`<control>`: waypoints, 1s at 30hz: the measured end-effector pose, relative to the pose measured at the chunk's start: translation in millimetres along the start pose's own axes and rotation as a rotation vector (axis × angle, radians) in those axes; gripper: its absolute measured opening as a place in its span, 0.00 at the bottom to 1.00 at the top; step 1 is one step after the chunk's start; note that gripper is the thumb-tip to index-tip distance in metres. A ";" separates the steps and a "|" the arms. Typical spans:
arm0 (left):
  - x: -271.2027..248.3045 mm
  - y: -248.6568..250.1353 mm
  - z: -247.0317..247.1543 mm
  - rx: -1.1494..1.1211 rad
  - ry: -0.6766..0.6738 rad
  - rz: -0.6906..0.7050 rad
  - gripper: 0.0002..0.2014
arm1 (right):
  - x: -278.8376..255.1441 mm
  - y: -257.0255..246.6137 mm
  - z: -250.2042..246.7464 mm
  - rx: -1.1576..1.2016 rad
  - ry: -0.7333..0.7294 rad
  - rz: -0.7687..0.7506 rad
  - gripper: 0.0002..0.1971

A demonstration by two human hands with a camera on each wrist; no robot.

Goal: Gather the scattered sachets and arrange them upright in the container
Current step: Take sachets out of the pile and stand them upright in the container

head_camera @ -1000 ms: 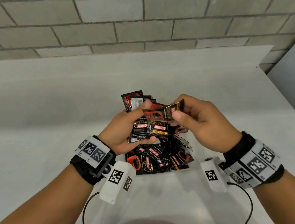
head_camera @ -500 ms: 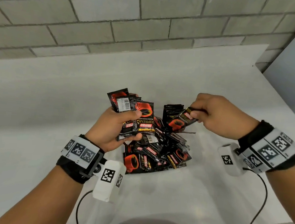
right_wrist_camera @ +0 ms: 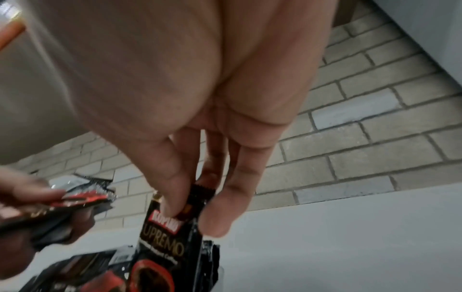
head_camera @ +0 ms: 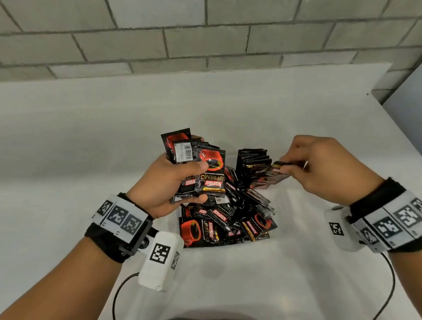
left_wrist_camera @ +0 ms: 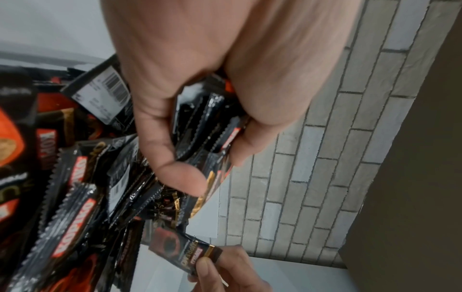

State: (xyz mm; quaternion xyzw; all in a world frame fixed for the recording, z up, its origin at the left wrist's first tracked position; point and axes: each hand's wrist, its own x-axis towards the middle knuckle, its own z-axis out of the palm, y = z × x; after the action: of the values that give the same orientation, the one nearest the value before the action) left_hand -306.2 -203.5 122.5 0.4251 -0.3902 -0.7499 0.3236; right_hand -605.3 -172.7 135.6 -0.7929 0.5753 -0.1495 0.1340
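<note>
A grey block wall (head_camera: 167, 23) fills the 12 o'clock side, and below it a white table (head_camera: 49, 141) spreads wide. At the centre of the table lies a jumbled heap of black-and-red sachets (head_camera: 226, 222); the container itself cannot be made out under them. At 1 o'clock of the heap a short row of upright sachets (head_camera: 253, 159) stands edge-on. The left hand (head_camera: 167, 184), at 10 o'clock of the heap, has thumb and fingers curled round a fanned bundle of sachets (head_camera: 203, 169) and covers the heap's near-left part. The right hand (head_camera: 327, 168), at 2 o'clock, pinches a single sachet (head_camera: 272, 173) by its top seam between thumb and fingertips (right_wrist_camera: 215, 217), just beside the upright row and partly hiding it. Both wrists carry marker bands (head_camera: 119, 217) and white camera blocks (head_camera: 159, 261) with trailing cables (head_camera: 120, 302).
</note>
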 end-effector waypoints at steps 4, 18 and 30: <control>1.0 -0.1 -0.2 0.009 0.006 0.007 0.20 | 5.2 -5.5 16.3 -0.040 0.015 0.009 0.04; 1.5 0.4 -1.4 0.025 -0.005 0.009 0.20 | 43.8 -12.2 21.4 -0.219 -0.070 0.123 0.05; 1.1 -0.2 1.5 0.001 -0.028 0.002 0.16 | 32.5 -9.5 28.6 -0.143 -0.060 0.186 0.05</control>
State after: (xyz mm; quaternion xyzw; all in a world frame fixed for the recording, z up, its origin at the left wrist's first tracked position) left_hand -308.0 -203.8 122.4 0.4145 -0.3954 -0.7552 0.3187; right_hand -576.3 -199.7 115.7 -0.7478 0.6513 -0.0713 0.1075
